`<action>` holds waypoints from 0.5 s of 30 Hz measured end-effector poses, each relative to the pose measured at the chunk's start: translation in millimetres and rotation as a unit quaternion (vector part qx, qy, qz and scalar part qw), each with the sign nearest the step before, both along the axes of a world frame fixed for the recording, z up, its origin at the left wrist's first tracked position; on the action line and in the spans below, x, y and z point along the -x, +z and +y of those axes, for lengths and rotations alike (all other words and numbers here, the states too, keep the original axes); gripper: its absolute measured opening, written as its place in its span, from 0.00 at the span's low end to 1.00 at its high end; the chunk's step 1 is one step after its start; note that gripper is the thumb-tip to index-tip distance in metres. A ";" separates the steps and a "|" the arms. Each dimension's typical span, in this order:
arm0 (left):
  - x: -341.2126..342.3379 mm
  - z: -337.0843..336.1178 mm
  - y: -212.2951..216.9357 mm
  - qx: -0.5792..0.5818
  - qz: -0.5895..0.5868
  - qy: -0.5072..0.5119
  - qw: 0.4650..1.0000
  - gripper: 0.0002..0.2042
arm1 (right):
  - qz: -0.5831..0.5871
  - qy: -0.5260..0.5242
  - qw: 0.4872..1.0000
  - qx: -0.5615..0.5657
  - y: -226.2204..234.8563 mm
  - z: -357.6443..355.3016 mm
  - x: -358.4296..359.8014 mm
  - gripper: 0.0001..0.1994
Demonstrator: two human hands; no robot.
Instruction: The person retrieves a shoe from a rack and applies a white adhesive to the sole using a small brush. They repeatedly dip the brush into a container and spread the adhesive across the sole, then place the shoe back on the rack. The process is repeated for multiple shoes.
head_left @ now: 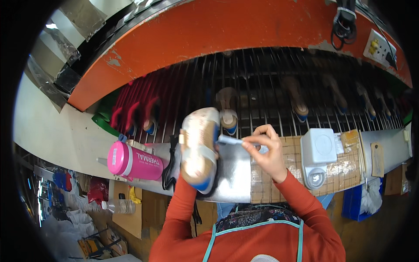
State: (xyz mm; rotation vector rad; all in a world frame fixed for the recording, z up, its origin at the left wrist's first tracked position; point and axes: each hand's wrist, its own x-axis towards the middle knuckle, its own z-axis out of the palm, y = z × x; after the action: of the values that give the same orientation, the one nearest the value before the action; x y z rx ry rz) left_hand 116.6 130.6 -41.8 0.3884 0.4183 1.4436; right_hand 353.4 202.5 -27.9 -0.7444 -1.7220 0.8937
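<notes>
My left hand (pixel 182 139) holds up a shoe (pixel 198 150) with a beige sole, a pale strap and blue at the heel. Most of that hand is hidden behind the shoe; only fingertips show at its left edge. To the right, my right hand (pixel 268 150) pinches a slim, pale blue-grey stick-like tool (pixel 230 139) between thumb and fingers. The tool's far end lies at the shoe's right edge; whether it touches cannot be made out. Whether it has bristles is too blurred to tell.
A pink thermal bottle (pixel 139 163) lies at left on the metal ledge (pixel 235 174). A white plastic container (pixel 317 150) with a small round cup stands on taped cardboard (pixel 279 187) at right. Beyond, several shoes (pixel 228 118) rest on dark rods under an orange beam (pixel 227 28).
</notes>
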 end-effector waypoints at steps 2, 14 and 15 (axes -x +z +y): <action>36.1 14.8 5.3 0.035 -0.141 -0.028 0.989 0.38 | 0.069 0.016 0.995 0.063 -21.3 32.5 18.1 0.09; 217.1 171.3 -97.2 0.249 -0.048 0.034 0.967 0.36 | -0.318 -0.056 0.944 0.060 -104.8 101.0 134.3 0.39; 222.1 177.6 -108.5 0.260 -0.066 0.042 0.962 0.37 | -0.325 -0.050 0.943 0.052 -108.9 103.0 140.8 0.39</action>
State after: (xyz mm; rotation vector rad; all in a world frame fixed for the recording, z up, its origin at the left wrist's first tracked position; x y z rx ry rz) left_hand -105.4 308.3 -150.3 -0.1494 0.6899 1.3711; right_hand 212.6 305.5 -136.8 -1.2908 -2.1906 0.7117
